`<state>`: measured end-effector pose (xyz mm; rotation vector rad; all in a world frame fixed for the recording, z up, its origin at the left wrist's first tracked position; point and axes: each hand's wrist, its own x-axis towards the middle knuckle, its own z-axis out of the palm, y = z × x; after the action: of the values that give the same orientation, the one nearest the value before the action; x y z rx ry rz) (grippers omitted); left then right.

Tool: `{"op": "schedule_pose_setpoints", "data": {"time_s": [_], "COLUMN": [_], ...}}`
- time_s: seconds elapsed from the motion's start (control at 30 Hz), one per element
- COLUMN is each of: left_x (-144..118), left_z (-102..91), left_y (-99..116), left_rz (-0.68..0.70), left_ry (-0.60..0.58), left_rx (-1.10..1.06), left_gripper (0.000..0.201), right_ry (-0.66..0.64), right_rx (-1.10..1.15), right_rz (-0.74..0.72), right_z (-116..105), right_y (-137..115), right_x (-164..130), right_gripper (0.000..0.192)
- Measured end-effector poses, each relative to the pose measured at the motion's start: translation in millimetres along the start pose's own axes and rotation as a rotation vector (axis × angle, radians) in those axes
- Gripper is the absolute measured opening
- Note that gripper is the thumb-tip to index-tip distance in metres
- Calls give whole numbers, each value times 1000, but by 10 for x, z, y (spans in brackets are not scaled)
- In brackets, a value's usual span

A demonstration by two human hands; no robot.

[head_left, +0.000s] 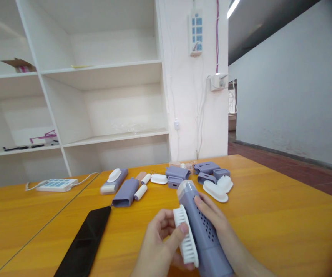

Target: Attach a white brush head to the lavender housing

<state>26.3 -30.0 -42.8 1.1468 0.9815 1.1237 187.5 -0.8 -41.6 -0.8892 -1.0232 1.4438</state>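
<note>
Both hands are occupied at the near edge of view, above the worktop (pixel 269 231). The left hand (pixel 160 242) has a narrow grip on a white bristled brush head (pixel 185 236), its thumb pressed over the bristles. The right hand (pixel 216 221) has its grip closed about a purple casing (pixel 208 242), thumb laid on the upper face beside a field of small holes. Governing relation: the brush head lies along the left flank of the casing, bristles turned away from it, smooth rim towards it. The two long axes run nearly parallel — each slanting from far left to near right — and the casing's clear-capped end points away from the person. The left hand is the nearer to the brush head, the right to the casing. Whether rim and casing touch, or stand just apart, cannot be determined from this angle. Beyond the clear-capped end, loose parts are noted: a pair of white oval pieces (pixel 216 190) to the right, further purple shells (pixel 177 173) behind, and white rollers (pixel 140 192) to the left. A black flat slab (pixel 85 240) lies well apart from the casing, left of the left hand.
</note>
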Motion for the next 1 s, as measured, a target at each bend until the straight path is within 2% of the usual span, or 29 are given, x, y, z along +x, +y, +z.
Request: {"op": "schedule_pose_setpoints", "data": {"time_s": [0.1, 0.47, 1.0], "left_x": [-15, -27, -15], "left_z": [16, 29, 78], "left_y": [23, 27, -53], "left_rz": [39, -5, 21], "left_ry": [22, 59, 101], "left_rx": [17, 29, 8], "left_gripper": [55, 53, 46], "right_ry": [-20, -76, -64], "right_rx": [-5, 23, -82], "right_rz": [-26, -41, -71], "right_z": [2, 38, 91], "right_y": [3, -19, -27], "right_x": [-17, -63, -75], "right_gripper": [45, 42, 54]}}
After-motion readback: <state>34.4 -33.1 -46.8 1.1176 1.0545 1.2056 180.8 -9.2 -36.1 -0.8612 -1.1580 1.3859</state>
